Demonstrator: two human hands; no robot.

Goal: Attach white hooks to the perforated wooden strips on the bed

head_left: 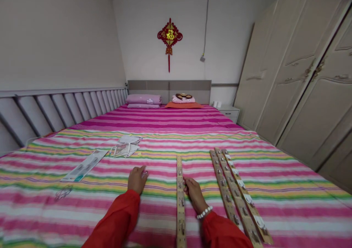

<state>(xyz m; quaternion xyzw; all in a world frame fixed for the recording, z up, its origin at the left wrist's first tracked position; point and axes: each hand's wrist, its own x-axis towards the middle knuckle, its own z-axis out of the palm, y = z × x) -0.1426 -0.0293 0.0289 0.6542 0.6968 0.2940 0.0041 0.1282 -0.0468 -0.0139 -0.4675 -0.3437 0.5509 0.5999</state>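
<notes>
My left hand (137, 180) is over the striped sheet, left of a narrow tan strip (179, 196). Its fingers are curled around a small clear, shiny piece (144, 173), too small to name. The strip lies lengthwise in front of me, with small metal fittings spaced along it. At its right edge is my right hand (195, 192), thumb and forefinger pinched together close to one fitting. Whatever lies between those fingertips is hidden. A white beaded bracelet (205, 213) circles the right wrist.
Three similar strips (233, 185) lie to the right, the outermost carrying white pieces. Leftward are a flat clear package (85, 165), a tangle of thin rings or wire (63, 192) and a pile of clear wrappers (126, 146). Folded bedding (143, 100) sits by the headboard (148, 86).
</notes>
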